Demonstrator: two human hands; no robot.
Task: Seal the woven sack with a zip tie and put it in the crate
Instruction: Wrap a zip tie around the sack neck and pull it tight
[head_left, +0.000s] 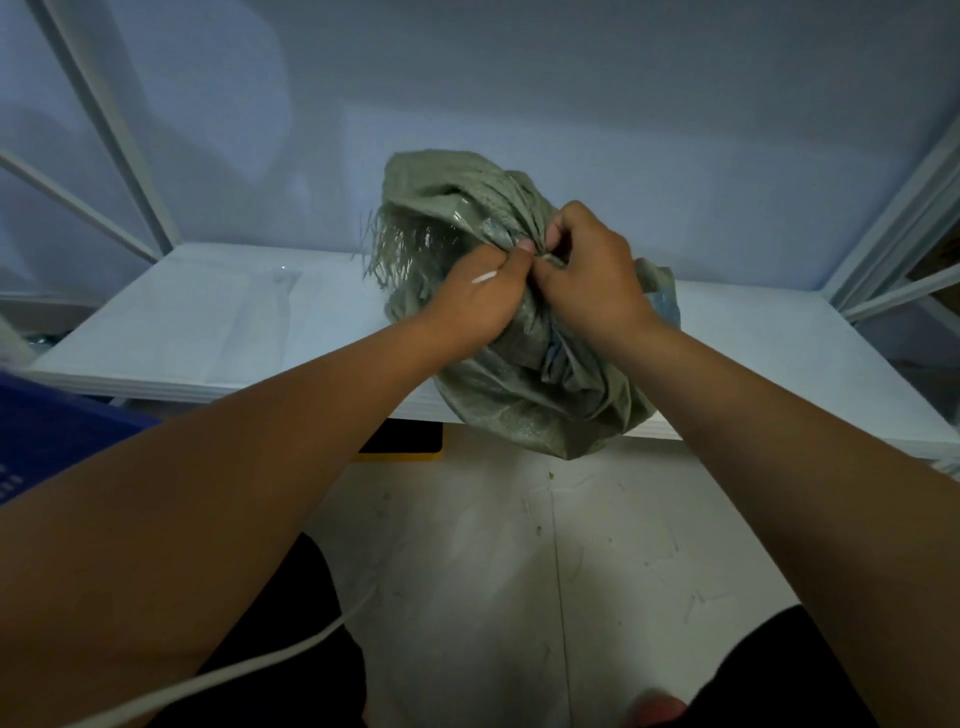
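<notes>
A grey-green woven sack (524, 395) sits on the front edge of a white shelf (218, 332), its bottom hanging slightly over the edge. Its neck is bunched together, and the frayed open end (441, 208) flares up and to the left. My left hand (478, 296) and my right hand (587, 265) meet at the gathered neck, fingers pinched there. A white zip tie (485, 277) shows as a short tip lying across the back of my left hand; the rest of it is hidden by my fingers. A blue crate (57, 436) shows at the left edge.
White metal shelf uprights rise at the left (119, 135) and at the right (893, 223). Below the shelf there is a pale floor with a yellow-and-black object (405, 447). A white cable (249, 670) runs across my lap.
</notes>
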